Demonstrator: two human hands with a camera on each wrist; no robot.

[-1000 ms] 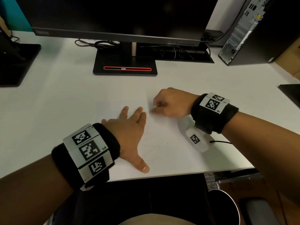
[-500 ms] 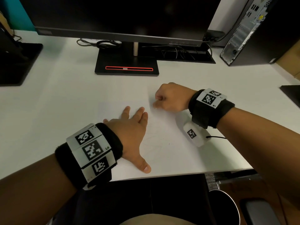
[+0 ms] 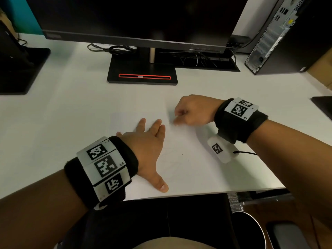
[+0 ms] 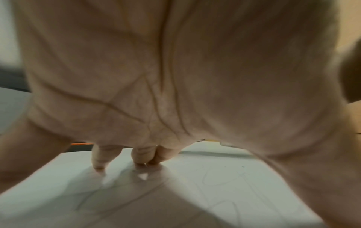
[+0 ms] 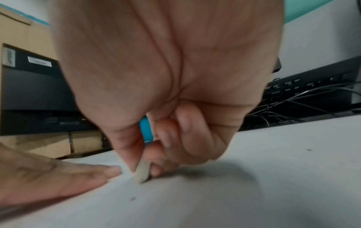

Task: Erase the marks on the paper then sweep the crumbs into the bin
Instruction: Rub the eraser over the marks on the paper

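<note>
A white sheet of paper [image 3: 190, 169] with faint pencil scribbles [image 4: 224, 180] lies on the white desk. My left hand [image 3: 147, 141] lies flat on the paper, fingers straight and thumb spread toward the desk's front edge. My right hand [image 3: 181, 117] pinches a small white eraser [image 5: 142, 172] with a blue sleeve [image 5: 146, 129] between thumb and fingers, its tip touching the paper just beyond the left fingertips [image 5: 115, 169]. A few dark crumbs [image 5: 132, 199] dot the paper. A round bin [image 3: 249, 230] stands on the floor under the desk's front right.
A monitor on a black stand [image 3: 142, 72] stands behind the paper, with cables [image 3: 115, 49] beside it. A computer tower [image 3: 280, 36] is at the back right, another black stand [image 3: 19, 69] at the left. The desk's front edge [image 3: 197, 194] runs just below my left thumb.
My right hand with the eraser has shifted back and forth over the top of the paper, now slightly lower and left again. The left hand has stayed flat in place.
</note>
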